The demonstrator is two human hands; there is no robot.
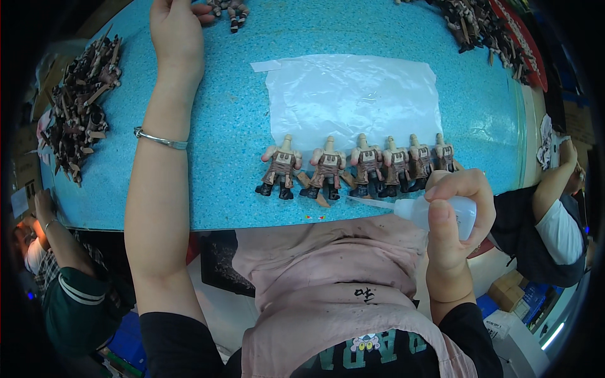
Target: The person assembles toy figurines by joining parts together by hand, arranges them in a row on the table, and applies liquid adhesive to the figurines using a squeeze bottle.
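My right hand [463,211] is closed around a small white squeeze bottle [413,213]. Its long thin nozzle points left, just below the feet of a row of figurines. Several headless painted figurines [329,167], with brown clothing and dark boots, lie in that row, their upper ends at the near edge of a clear plastic sheet [353,94]. My left arm stretches far across the blue table, and my left hand [179,16] is partly cut off by the top edge. Its fingers are beside a small group of figure pieces [234,14]; their grip is hidden.
A heap of dark figurine pieces [79,104] covers the table's left side. Another heap [485,34] lies at the far right by a red tray [526,44]. Other people sit at left [72,296] and right [554,220]. The blue table [233,126] has a curved near edge.
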